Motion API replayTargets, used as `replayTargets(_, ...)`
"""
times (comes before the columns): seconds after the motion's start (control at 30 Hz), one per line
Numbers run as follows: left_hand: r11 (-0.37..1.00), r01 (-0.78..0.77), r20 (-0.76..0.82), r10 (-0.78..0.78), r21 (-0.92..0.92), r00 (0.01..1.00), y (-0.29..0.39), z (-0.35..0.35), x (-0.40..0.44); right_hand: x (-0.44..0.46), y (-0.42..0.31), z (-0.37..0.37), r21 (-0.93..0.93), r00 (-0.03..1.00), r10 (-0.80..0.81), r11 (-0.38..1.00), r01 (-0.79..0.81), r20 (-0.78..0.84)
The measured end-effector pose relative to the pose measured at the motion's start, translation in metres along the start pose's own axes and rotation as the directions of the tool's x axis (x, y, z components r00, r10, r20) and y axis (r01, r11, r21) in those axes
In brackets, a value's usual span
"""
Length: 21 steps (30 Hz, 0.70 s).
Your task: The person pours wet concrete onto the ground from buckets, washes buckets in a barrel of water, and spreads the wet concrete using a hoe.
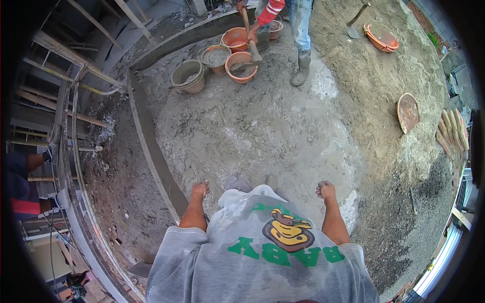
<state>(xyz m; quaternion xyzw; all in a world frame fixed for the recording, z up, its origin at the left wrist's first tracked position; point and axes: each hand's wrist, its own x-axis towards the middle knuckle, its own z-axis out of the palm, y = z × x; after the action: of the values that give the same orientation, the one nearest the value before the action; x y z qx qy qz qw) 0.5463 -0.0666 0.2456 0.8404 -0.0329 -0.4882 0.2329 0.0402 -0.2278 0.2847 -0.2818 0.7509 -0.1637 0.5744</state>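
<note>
Our grey shirt (237, 272) is nearest, green lettering and 1 cartoon face on it. Our 2 hands are well apart, over the wet grey mix (252, 136) that spreads from our feet up to the grey bucket (193, 87).

Left hand (200, 189): on our side of the grey bucket, near the long board (151, 136); grip too small to read, cannot tell if closed. Right hand (326, 190): farther right of the grey bucket, fingers curled inward; cannot tell if they fully meet or clasp anything. The mix is the thing nearest both.

The board runs toward us from left of the grey bucket. Left of it, past bare soil, poles (96, 121) and 1 person in dark clothing (19, 184), partly cut off.

Far right of the grey bucket, on sand (374, 91): 1 brown pan (408, 113), tilted, and beyond it 1 orange pan (382, 45).

Just right of the grey bucket: 4 more buckets. 1 near orange bucket (242, 76) has a hoe (255, 54) head over it; a co-worker in a red sleeve (272, 11) and rubber boot (301, 69) grips the handle. Another hoe (352, 31) stands on the sand.
</note>
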Motion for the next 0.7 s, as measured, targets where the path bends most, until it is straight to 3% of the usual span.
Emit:
replayTargets(0.07,0.991,-0.045,-0.020,0.042,-0.128,0.999,0.004,0.012,-0.010,0.015,0.010,-0.012,-0.100,0.998,0.051,0.994,-0.047,0.040)
replayTargets(0.2,0.973,-0.110,-0.037,0.105,-0.205,0.994,0.022,0.023,-0.035,0.038,0.027,-0.032,-0.260,0.981,0.178,0.953,-0.153,0.075)
replayTargets(0.33,0.926,-0.164,-0.121,0.130,-0.339,0.984,0.016,0.026,-0.067,0.058,0.024,-0.037,-0.296,0.979,0.170,0.946,-0.130,0.111)
replayTargets(0.57,0.970,0.094,-0.149,-0.130,-0.225,0.980,-0.075,0.014,-0.059,0.077,-0.031,-0.004,-0.273,0.978,0.079,0.962,-0.024,0.192)
replayTargets(0.7,0.947,0.186,-0.107,-0.220,-0.262,0.969,-0.077,0.009,-0.052,0.077,-0.068,0.025,-0.274,0.976,-0.005,0.960,0.067,0.219)
